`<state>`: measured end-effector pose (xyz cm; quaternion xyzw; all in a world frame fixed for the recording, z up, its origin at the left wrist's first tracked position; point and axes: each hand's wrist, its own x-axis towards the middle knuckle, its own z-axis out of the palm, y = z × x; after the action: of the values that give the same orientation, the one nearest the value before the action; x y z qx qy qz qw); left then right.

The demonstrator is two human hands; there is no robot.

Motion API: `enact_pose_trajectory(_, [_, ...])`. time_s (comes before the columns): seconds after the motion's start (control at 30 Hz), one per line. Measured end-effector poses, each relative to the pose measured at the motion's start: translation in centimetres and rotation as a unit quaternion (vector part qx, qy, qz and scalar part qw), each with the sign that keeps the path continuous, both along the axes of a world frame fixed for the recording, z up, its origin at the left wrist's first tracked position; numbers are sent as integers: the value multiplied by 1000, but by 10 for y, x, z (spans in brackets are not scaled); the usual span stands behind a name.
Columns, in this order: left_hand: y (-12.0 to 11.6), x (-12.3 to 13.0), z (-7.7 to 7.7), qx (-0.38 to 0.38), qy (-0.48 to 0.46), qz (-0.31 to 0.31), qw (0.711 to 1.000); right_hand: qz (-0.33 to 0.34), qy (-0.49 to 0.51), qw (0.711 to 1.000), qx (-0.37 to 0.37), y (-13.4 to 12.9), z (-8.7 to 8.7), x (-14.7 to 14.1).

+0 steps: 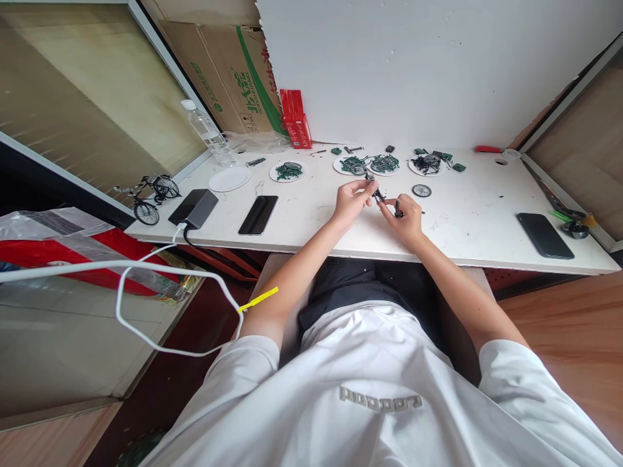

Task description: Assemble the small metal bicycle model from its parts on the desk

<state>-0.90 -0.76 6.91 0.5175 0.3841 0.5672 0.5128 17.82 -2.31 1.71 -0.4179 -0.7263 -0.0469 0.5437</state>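
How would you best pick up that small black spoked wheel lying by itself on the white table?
I'd pinch the wheel across its round outer rim, fingertips on opposite edges, coming down from above. It lies flat, so its rim is open all around, while the spokes look thin. The right hand is close, on the near side, but is busy with small dark parts.

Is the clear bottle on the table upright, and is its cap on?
Upright, cap on: the bottle stands on its base, with a white cap covering its mouth.
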Motion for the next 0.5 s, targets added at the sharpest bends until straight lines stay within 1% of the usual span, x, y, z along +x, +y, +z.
enact_pose_trajectory(0.23, [1, 0, -1, 13, 5, 6, 1000, 27, 1, 999, 19, -4, 3, -2])
enact_pose_trajectory(0.5, [-1, 0, -1, 16, -3, -19, 1000, 19, -13, 1000, 14, -2, 1, 0])
